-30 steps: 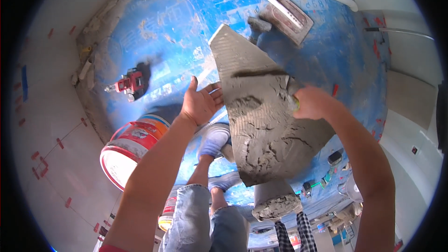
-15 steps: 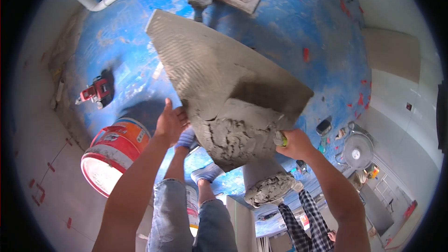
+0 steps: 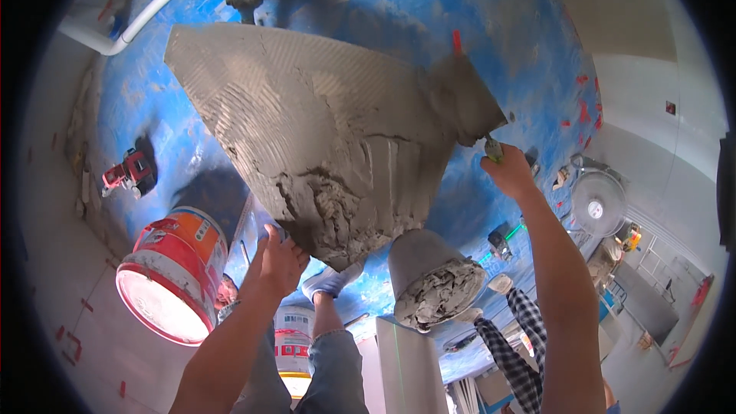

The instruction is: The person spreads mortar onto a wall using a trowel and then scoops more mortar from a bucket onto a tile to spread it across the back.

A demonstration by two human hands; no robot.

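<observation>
One big slab [image 3: 307, 115] fills the middle, with wet gray mud [image 3: 330, 203] on top. It looks heavy and stiff, and the mud looks soft and slippery, so its edges seem best to hold. At 3 o'clock, the right hand [image 3: 507, 171] wraps round the trowel [image 3: 477, 103] handle. At 7 o'clock, the left hand [image 3: 280, 261] is loosely open by the slab's edge; I can't tell if they touch. The mud bucket [image 3: 418, 254] crowds 5 o'clock, the red bucket [image 3: 170, 249] sits at 8. Blue floor [image 3: 406, 23] gives room at 1.
</observation>
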